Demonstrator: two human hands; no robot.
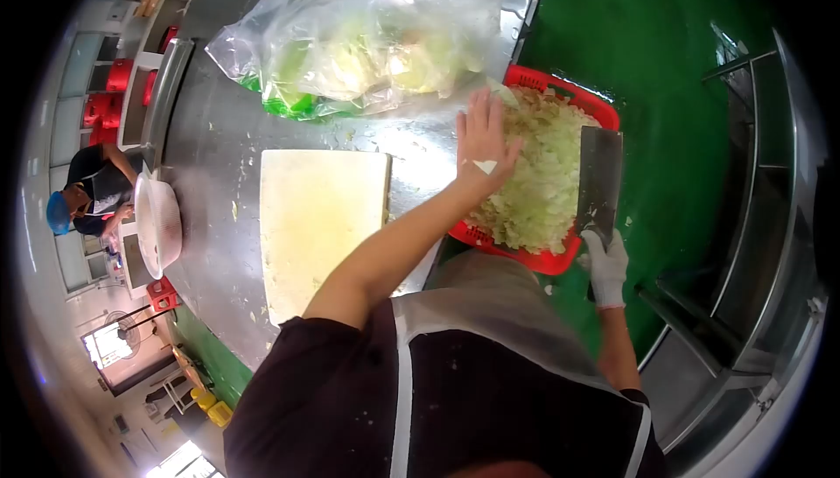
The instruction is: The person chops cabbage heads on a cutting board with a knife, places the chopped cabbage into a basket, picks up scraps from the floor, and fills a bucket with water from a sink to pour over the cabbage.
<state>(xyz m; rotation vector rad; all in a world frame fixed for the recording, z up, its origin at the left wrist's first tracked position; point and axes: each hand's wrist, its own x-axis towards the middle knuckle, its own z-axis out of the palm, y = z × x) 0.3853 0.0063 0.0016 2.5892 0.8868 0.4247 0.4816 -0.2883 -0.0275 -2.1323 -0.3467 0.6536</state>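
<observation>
Chopped pale-green cabbage (542, 163) fills a red plastic basket (604, 113) beside the steel table. My bare left hand (486, 141) is open, fingers stretched out, at the table-side edge of the basket and overlapping the cabbage in this view. A pale scrap clings to the back of that hand. My right hand (606, 268), in a white glove, is closed round the handle of a cleaver (600, 176). Its broad blade stands along the far side of the basket, next to the cabbage.
A cream cutting board (319, 224) lies on the steel table (210, 141), which has scattered scraps. Behind it is a clear plastic bag (367, 49) of whole cabbages. A person (96, 185) stands at a white basin (159, 224) on the left. Metal racks (752, 303) stand right.
</observation>
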